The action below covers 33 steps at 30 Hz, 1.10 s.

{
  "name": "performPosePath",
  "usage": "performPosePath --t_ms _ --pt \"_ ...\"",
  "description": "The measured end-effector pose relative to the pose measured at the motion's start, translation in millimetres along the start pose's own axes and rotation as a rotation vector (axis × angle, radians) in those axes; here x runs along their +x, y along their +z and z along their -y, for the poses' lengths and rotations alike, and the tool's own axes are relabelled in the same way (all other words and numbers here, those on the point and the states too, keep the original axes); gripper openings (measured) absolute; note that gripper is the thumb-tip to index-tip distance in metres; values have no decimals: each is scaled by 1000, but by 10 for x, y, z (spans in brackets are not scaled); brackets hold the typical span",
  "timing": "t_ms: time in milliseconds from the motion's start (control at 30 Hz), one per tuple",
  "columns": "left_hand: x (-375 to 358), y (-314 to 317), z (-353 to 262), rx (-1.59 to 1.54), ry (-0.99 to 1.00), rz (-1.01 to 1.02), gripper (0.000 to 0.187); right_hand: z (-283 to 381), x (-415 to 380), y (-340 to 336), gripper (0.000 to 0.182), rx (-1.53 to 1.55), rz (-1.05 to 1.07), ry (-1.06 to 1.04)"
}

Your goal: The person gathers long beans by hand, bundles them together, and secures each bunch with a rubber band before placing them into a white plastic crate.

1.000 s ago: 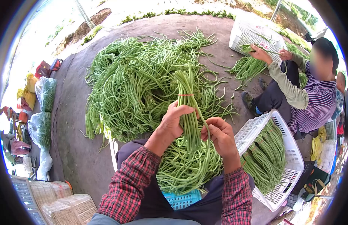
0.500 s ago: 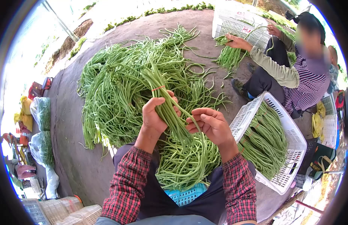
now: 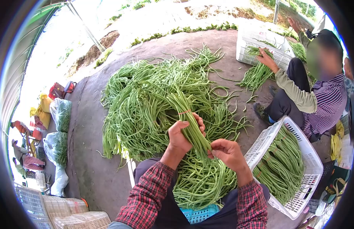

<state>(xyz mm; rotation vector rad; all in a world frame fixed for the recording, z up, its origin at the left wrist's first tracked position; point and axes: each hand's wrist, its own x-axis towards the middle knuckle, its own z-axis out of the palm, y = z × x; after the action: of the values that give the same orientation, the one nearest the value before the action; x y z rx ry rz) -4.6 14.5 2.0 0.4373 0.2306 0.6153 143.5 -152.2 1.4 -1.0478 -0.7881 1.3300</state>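
A bundle of green long beans [image 3: 194, 133], with a red band around its upper part, leans in front of me. My left hand [image 3: 183, 134] is wrapped round it below the band. At the bundle's lower end, the thumb and fingers of my right hand [image 3: 227, 153] are pinched on bean ends; exactly how many is hidden. Under both hands, loose long beans [image 3: 203, 183] lie heaped on a blue basket [image 3: 200, 215] between my knees. A large tangled pile of long beans [image 3: 146, 107] spreads on the ground just beyond.
At my right stands a white crate [image 3: 312, 160] with banded bean bundles. A co-worker [image 3: 325, 99] sits beyond it, a hand holding beans near another white crate [image 3: 261, 42]. Plastic-wrapped bundles [image 3: 58, 147] and stacked crates [image 3: 66, 210] stand on the left.
My right hand has moved to the bundle's lower end; the single long bean curving past it no longer stands out. The view has shifted left. The co-worker's one arm is now raised.
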Motion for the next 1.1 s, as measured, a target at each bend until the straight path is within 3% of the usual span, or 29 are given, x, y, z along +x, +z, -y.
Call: performPosePath --t_ms 200,367,433,533,667,800,867,933,1000,1033,1100 --pt "3 -22 48 64 56 -41 41 27 -66 131 17 -282 92 -18" --pt "-8 -29 80 112 41 -2 43 -55 -63 206 17 -265 142 35" --pt "-3 -27 92 82 8 10 43 -98 -49 246 18 -98 51 54" --pt "9 -9 70 35 20 -37 42 -98 -69 221 20 -233 83 128" --pt "5 -3 55 33 29 -33 40 -117 -68 270 18 -167 13 88" --pt "-13 30 63 137 90 -44 41 -154 -54 344 13 -502 -58 -130" --pt "-20 72 48 179 79 -60 45 -131 -52 346 13 -984 53 -485" --pt "-13 55 37 304 75 -26 44 -178 -67 299 13 -970 75 -496" --pt "2 40 36 252 54 10 44 -141 -54 276 15 -770 -380 -417" --pt "9 43 35 197 50 56 44 -149 -48 183 29 -788 -459 -292" --pt "24 41 30 138 32 145 46 -139 53 111 38 -794 -399 -375"
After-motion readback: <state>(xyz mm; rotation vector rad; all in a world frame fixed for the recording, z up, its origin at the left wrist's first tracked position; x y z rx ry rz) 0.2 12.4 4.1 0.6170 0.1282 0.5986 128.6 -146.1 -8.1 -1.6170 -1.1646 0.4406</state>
